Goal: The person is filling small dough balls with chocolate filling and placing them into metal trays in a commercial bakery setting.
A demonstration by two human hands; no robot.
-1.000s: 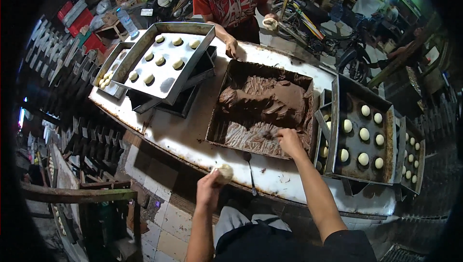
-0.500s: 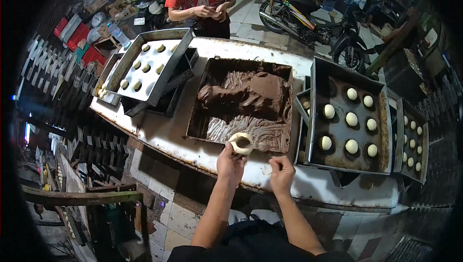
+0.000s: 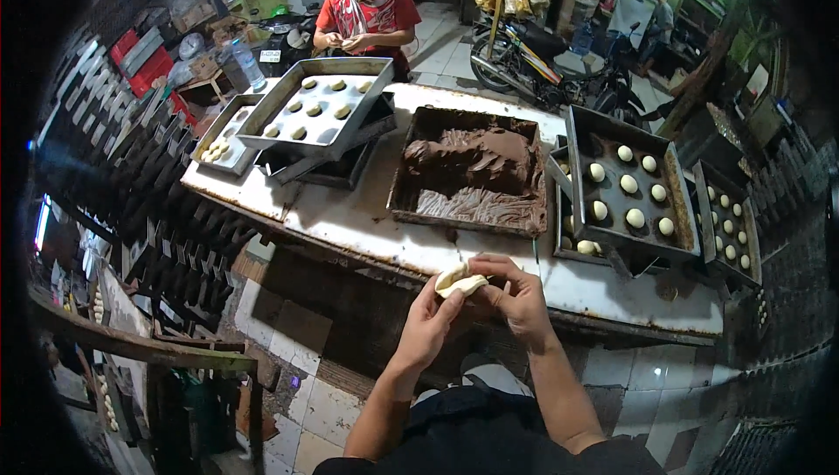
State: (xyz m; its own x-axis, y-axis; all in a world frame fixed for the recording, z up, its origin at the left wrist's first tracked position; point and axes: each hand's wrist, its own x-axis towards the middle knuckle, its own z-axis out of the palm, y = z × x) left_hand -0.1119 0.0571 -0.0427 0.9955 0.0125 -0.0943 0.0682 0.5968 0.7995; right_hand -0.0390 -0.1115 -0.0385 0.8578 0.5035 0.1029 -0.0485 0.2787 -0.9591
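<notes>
Pale dough (image 3: 460, 282), partly folded over, is held between both hands just off the table's near edge. My left hand (image 3: 428, 325) grips its left side, thumb on the front. The fingers of my right hand (image 3: 517, 297) pinch its right edge. Any filling inside is hidden. Beyond the hands lies a rectangular pan (image 3: 398, 199) of thick brown chocolate-like paste (image 3: 476, 160), heaped toward the back and scraped thin in front. To its right, a deep metal tray (image 3: 616, 232) carries several round dough balls (image 3: 628, 184).
On the left, another tray of dough balls (image 3: 365, 129) rests on stacked pans (image 3: 354, 165). More balls fill a tray (image 3: 750, 277) at the far right. Across the white table (image 3: 350, 228) a person in red (image 3: 384, 19) handles something small. A motorcycle (image 3: 542, 55) stands behind.
My right hand has come over to the dough, which both hands now hold; its open hollow is folded over. The view has shifted, showing more of the far room.
</notes>
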